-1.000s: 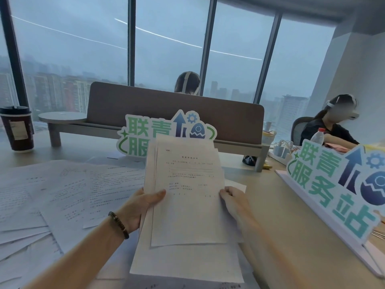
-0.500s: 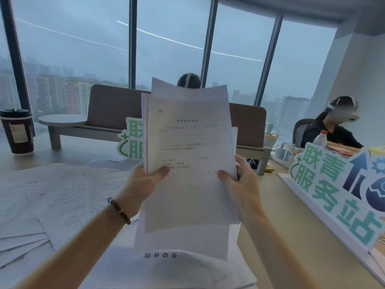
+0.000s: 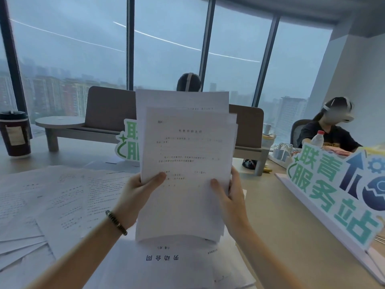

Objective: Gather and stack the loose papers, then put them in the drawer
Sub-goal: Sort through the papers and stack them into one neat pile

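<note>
I hold a stack of white printed papers [image 3: 187, 155] upright in front of me, its bottom edge resting on the sheets that lie on the desk. My left hand [image 3: 137, 195] grips the stack's left edge, thumb on the front page. My right hand [image 3: 229, 197] grips the right edge the same way. The sheets in the stack are slightly offset at the top. More loose papers [image 3: 52, 201] lie fanned over the desk at the left, and one titled sheet [image 3: 162, 259] lies under the stack. No drawer is in view.
A dark coffee cup [image 3: 14, 134] stands at the far left. A green and blue sign [image 3: 337, 190] runs along the desk's right side, another sign [image 3: 128, 142] stands behind the stack. A brown divider [image 3: 108, 107] crosses the back. A seated person [image 3: 325, 130] is at the right.
Both hands have lifted the stack from lying flat on the desk to standing upright on its bottom edge. The sheets have dropped closer into line.
</note>
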`<move>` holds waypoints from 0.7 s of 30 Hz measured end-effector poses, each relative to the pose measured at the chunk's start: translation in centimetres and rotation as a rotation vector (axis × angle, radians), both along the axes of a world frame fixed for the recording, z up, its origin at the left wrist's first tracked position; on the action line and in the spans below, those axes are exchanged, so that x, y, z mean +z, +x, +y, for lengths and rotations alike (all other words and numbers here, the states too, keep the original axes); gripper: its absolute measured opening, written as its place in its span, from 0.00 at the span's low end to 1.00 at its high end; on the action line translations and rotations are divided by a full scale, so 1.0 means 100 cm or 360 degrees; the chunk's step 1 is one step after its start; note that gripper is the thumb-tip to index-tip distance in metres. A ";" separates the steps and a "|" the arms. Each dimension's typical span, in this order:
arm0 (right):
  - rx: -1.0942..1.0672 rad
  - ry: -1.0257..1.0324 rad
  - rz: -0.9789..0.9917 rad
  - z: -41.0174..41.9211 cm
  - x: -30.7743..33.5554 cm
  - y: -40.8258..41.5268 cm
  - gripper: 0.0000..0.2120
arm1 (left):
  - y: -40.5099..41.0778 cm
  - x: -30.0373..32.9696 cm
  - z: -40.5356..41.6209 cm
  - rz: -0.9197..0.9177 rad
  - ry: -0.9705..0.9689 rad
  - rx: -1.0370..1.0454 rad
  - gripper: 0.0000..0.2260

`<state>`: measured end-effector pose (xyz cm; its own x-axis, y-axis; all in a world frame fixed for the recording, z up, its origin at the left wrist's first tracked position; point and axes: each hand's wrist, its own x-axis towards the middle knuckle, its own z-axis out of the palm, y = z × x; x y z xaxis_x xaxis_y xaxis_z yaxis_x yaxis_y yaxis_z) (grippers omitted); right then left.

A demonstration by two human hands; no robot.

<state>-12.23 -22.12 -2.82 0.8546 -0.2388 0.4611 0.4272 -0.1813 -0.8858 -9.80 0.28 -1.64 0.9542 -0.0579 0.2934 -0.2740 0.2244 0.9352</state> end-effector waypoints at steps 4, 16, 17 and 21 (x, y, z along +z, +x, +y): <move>0.0000 0.0006 0.0055 0.007 -0.023 -0.007 0.22 | -0.002 -0.005 0.006 0.0027 -0.0010 -0.0059 0.14; -0.0018 -0.0037 -0.0273 0.005 0.044 0.002 0.33 | -0.006 -0.007 0.007 0.0028 0.0052 -0.0152 0.35; -0.0040 -0.0066 -0.0340 0.004 0.058 0.003 0.36 | -0.007 -0.006 0.007 0.0025 0.0043 -0.0155 0.35; -0.0137 -0.0342 -0.0559 0.005 0.108 0.003 0.42 | -0.005 -0.007 0.008 0.0021 0.0021 -0.0165 0.32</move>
